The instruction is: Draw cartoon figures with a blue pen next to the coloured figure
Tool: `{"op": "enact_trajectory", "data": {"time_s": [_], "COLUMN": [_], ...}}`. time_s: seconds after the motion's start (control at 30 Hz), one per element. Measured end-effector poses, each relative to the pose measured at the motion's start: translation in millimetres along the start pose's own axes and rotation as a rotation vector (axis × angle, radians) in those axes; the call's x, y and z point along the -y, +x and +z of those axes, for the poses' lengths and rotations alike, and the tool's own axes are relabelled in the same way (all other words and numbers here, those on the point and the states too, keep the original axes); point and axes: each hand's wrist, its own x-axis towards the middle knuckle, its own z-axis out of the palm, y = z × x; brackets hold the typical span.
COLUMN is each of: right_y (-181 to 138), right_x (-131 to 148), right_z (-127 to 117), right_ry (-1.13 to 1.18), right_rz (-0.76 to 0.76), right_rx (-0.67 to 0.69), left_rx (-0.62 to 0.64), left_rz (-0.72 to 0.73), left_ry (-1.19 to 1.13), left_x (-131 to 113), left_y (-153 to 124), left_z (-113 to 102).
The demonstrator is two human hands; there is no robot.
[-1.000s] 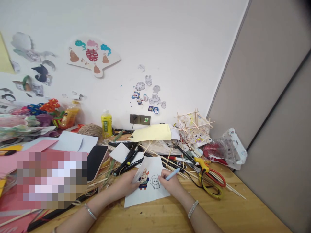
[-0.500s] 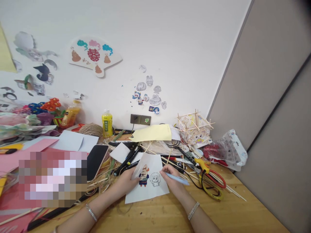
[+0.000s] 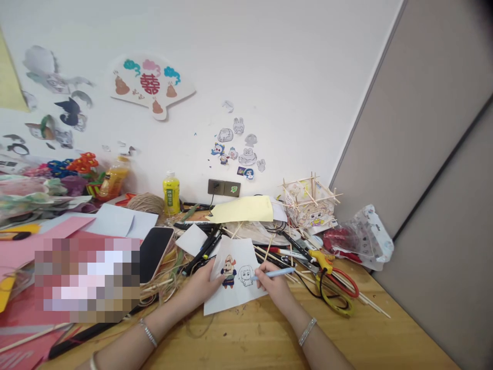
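A white sheet of paper (image 3: 234,295) with two small cartoon figures lies tilted up on the wooden table (image 3: 370,344). One figure is coloured, the other only outlined. My left hand (image 3: 202,285) grips the sheet's left edge, thumb on top. My right hand (image 3: 271,285) is closed round a light blue pen (image 3: 275,273), its tip at the outlined figure. Both wrists wear silver bracelets.
Black markers (image 3: 204,249), a phone (image 3: 154,246), wooden sticks, twine, a yellow bottle (image 3: 171,193), red-handled scissors (image 3: 339,282) and a stick lantern (image 3: 310,205) crowd the table behind the sheet. Pink and red paper (image 3: 23,246) lies left. A grey partition (image 3: 435,169) stands right.
The pen swung from pointing right and down to pointing left onto the outlined figure. My left hand lifted the sheet's left edge a little. The view shifted slightly.
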Motion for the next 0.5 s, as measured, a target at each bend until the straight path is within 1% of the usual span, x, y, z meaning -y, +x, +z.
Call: {"op": "enact_trajectory", "data": {"time_s": [0.07, 0.2, 0.33, 0.5], "right_y": [-0.3, -0.4, -0.4, -1.1], "right_x": [-5.4, -12.2, -8.4, -3.2], "right_z": [1.4, 4.8, 7.0, 7.2], "right_ry": [-0.023, -0.103, -0.187, -0.222], "right_rz": [0.02, 0.028, 0.006, -0.02], "right_rx": [0.022, 0.037, 0.061, 0.097], "left_rx": [0.035, 0.08, 0.107, 0.132], "left_rz": [0.037, 0.045, 0.068, 0.091], "left_ry": [0.044, 0.096, 0.145, 0.166], "left_x": [1.1, 4.4, 7.9, 3.6], "left_y": [-0.3, 0.2, 0.8, -1.1], "left_z": [1.4, 1.9, 2.0, 0.5]}}
